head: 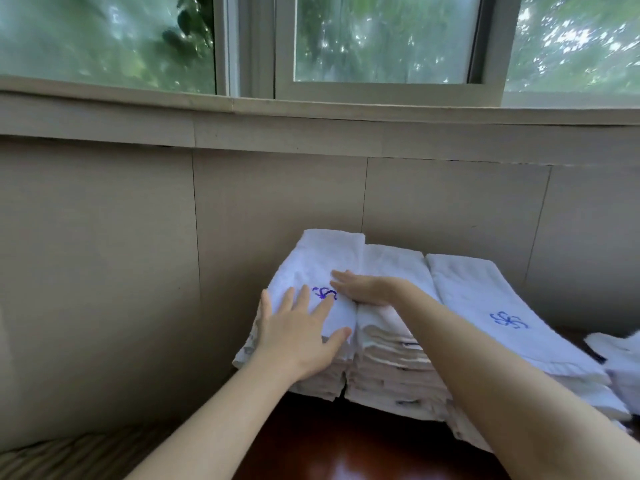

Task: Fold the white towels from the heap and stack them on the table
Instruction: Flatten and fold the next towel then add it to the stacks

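Beige panelled wall (277, 195) under a wide window (381, 39), green foliage blurred beyond the glass. Dark red-brown table (346, 445) below, glossy, pushed up against the wall. Three stacks of folded white towels side by side on the table, touching one another, long axes running from the near edge away toward the wall, fanned slightly by the wide lens.

Right stack (485, 299): lowest of the three, long top towel sloping down toward the near right, blue floral emblem (508, 320) stitched near its near end. Middle stack (391, 368): many layers visible at the near face, some folds greyish or beige in shadow, thin dark lines on a few edges. Left stack (311, 271): tallest, its top towel smooth and bright white, narrow end at the wall, a second blue emblem (325, 293) near the middle of its top. Loose white towels of the heap (616, 355) at the far right edge, crumpled, only partly in view.

Left hand (301, 337) flat on the near end of the left stack's top towel, fingers straight and spread wide, thumb out toward the middle stack. Right hand (367, 289) palm down across the seam between left and middle stacks, fingers straight and together, tips just beside the emblem, pressing on the towel top. Nothing gripped by either hand.
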The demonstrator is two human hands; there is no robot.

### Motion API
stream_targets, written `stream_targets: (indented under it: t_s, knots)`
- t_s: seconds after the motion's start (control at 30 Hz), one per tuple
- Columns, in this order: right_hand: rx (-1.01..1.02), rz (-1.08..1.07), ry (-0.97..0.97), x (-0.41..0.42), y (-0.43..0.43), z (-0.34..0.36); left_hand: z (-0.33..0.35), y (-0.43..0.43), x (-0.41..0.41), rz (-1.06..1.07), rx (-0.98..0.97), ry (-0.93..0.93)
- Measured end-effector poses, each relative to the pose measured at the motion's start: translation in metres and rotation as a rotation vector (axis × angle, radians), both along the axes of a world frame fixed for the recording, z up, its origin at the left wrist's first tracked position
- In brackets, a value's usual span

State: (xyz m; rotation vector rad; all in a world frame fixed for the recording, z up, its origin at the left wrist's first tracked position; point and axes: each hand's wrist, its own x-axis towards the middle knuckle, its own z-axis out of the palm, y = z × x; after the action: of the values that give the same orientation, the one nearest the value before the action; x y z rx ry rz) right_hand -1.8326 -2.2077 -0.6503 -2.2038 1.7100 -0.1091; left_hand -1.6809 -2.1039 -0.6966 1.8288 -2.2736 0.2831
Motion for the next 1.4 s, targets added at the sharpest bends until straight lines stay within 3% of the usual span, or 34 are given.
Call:
stream_targets:
  t_s: [0.17,0.27,0.4,0.6,0.77,0.83,0.97,1.13,1.27,1.4]
  knots:
    - [-0.004,0.183,-0.078,-0.038,0.099,0.011,-0.004,0.057,-0.017,-0.187,-0.201,0.074]
    - [-0.072,0.113,-0.192,-0.097,0.169,0.021,-0.003,0.097,-0.033,-0.263,-0.315,0.158]
    - [-0.208,-0.249,-0.267,-0.221,0.258,0.013,-0.005,0.139,-0.075,-0.275,-0.155,0.313]
    - [-0.476,-0.962,-0.129,-0.371,0.388,-0.067,-0.022,0.179,-0.188,-0.413,0.198,0.453]
    - [-0.213,-0.947,0.012,-0.398,0.433,-0.108,-0.038,0.207,-0.301,-0.527,0.417,0.506]
    - [-0.282,-0.884,-0.103,-0.409,0.444,-0.105,-0.043,0.219,-0.342,-0.543,0.484,0.537]
    - [-0.382,-0.831,-0.648,-0.422,0.455,-0.095,-0.053,0.237,-0.402,-0.609,0.549,0.557]
    - [-0.387,-0.833,-1.133,-0.422,0.443,-0.094,-0.062,0.246,-0.453,-0.594,0.561,0.673]
    - [-0.501,-0.925,-1.204,-0.424,0.421,-0.095,-0.064,0.244,-0.474,-0.642,0.572,0.720]
    - [-0.512,-0.943,-1.100,-0.429,0.412,-0.099,-0.058,0.239,-0.472,-0.506,0.501,1.038]
